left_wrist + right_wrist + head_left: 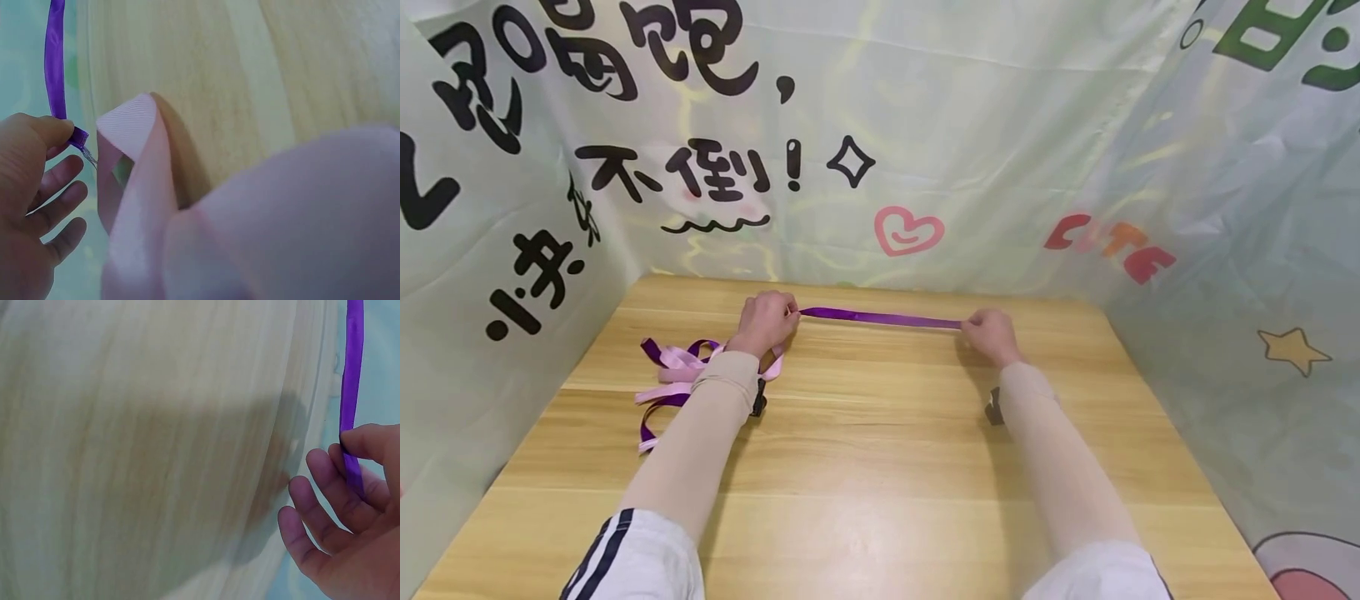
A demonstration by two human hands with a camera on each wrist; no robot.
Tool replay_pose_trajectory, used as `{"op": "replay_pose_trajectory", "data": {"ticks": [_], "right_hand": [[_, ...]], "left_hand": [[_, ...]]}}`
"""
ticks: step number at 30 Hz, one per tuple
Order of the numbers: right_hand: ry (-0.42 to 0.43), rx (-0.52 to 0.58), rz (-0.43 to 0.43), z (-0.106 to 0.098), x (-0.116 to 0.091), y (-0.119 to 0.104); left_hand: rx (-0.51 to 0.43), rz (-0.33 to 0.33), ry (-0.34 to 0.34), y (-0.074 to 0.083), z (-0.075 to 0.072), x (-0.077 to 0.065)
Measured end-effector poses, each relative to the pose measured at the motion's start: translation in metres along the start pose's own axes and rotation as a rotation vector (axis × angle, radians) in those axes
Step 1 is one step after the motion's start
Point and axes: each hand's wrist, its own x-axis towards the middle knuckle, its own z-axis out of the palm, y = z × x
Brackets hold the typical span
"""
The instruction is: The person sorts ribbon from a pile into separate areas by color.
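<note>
Over table (865, 467): left grip (764, 323), right grip (992, 335) pinch purple ribbon (880, 318).

A wood-grained table (865, 467) reaches to a pale printed cloth (1000, 125) hanging on the far, left and right sides. The far side bears black Chinese characters (722, 167), a pink heart (910, 239) and, farther right, the word CUTE (1126, 239). On the right are a yellow star (1294, 351) and, nearer, perhaps a rainbow (1311, 552), cut off.
</note>
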Motion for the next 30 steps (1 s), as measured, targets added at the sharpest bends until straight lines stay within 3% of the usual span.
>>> {"op": "replay_pose_trajectory", "data": {"ticks": [8, 16, 24, 30], "right_hand": [[-0.001, -0.052, 0.005, 0.003, 0.003, -0.003], [-0.014, -0.063, 0.020, 0.005, 0.006, -0.002], [0.041, -0.057, -0.033, -0.002, 0.004, -0.007], [0.093, -0.163, -0.113, -0.006, -0.004, -0.017]], "left_hand": [[0.005, -0.036, -0.055, -0.002, 0.002, 0.002], [0.021, -0.022, -0.069, -0.001, 0.003, 0.002], [0.031, 0.002, -0.061, -0.006, -0.015, -0.006], [0.045, 0.047, -0.064, -0.013, -0.033, -0.020]]}}
